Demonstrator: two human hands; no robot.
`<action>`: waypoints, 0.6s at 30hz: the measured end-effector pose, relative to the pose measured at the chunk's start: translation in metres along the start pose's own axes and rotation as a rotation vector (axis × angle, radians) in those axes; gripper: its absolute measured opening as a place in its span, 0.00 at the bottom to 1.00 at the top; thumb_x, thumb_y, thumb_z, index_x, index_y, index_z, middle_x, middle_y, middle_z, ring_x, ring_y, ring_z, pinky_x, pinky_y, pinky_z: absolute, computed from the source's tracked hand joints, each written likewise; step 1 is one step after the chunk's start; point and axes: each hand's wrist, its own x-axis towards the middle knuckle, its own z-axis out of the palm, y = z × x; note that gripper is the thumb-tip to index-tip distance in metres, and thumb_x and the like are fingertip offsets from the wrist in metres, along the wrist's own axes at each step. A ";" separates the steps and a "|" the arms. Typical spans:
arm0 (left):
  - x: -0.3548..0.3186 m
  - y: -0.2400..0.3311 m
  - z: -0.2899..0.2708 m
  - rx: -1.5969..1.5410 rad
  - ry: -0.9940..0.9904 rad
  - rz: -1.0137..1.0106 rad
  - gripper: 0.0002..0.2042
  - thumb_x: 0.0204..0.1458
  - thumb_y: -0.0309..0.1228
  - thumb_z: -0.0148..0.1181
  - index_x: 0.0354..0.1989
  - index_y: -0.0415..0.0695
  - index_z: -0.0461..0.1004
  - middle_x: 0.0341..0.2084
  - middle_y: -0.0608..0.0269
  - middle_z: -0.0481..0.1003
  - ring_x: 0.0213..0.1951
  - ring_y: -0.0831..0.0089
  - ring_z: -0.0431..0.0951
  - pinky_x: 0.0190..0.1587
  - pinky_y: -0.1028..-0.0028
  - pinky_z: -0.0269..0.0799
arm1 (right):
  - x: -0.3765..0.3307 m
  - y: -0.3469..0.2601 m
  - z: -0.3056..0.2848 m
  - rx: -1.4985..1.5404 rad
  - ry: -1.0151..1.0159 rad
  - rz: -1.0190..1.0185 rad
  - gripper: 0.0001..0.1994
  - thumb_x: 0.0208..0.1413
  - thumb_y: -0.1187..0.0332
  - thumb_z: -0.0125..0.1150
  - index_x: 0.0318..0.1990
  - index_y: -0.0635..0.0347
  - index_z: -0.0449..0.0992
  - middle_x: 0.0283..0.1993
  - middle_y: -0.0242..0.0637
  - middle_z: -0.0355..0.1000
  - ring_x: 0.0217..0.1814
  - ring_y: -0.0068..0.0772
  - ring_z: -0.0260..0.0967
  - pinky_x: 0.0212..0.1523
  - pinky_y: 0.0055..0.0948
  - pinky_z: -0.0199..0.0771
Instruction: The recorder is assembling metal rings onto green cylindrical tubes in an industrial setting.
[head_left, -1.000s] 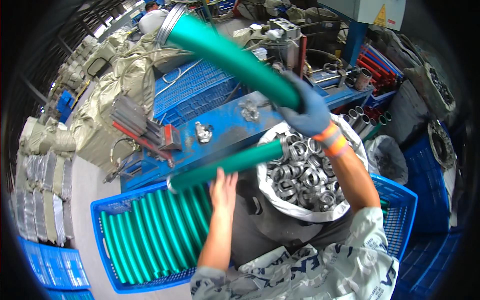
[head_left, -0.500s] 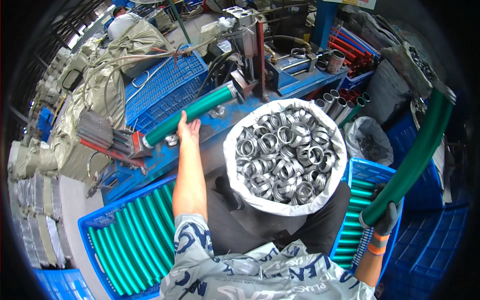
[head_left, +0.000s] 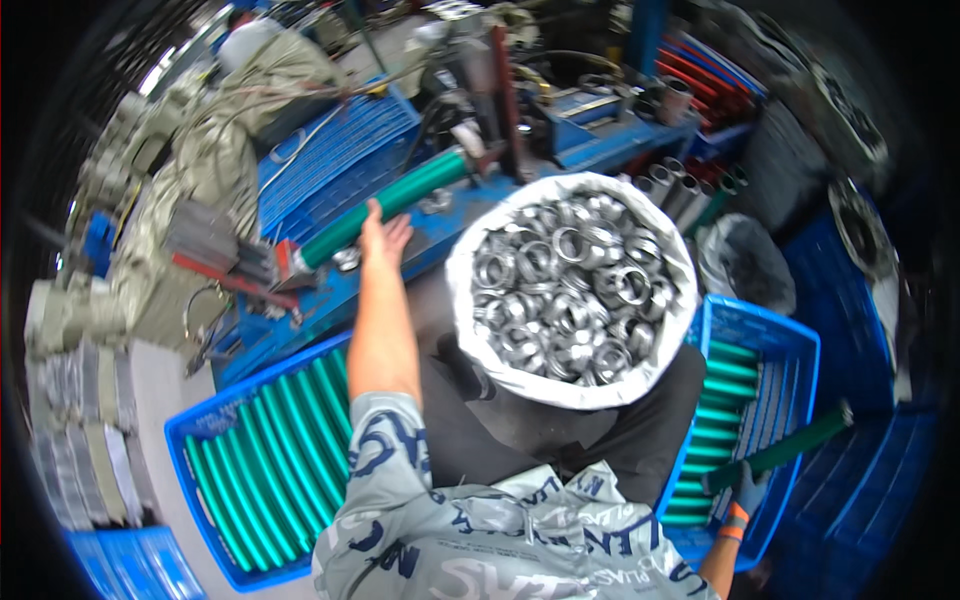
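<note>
Slanting far left, green tube (head_left: 418, 184) is touched by spread left hand (head_left: 384, 240); near-right tube (head_left: 792, 446) is gripped by right hand (head_left: 748, 493).

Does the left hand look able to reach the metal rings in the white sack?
Probably yes: the left hand, at a green tube, is near the open sack, and nothing covers the metal rings.

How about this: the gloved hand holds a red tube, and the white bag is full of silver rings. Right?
The tube is green, not red: the head view shows it in the gloved hand. The white bag is full of silver rings.
</note>
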 end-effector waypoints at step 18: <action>-0.252 0.086 -0.274 0.938 0.413 0.331 0.22 0.73 0.43 0.69 0.65 0.37 0.82 0.56 0.57 0.88 0.52 0.67 0.93 0.35 0.77 0.82 | 0.056 0.196 0.182 0.121 -0.043 0.786 0.30 0.62 0.40 0.80 0.33 0.65 0.85 0.29 0.46 0.84 0.23 0.41 0.81 0.27 0.44 0.83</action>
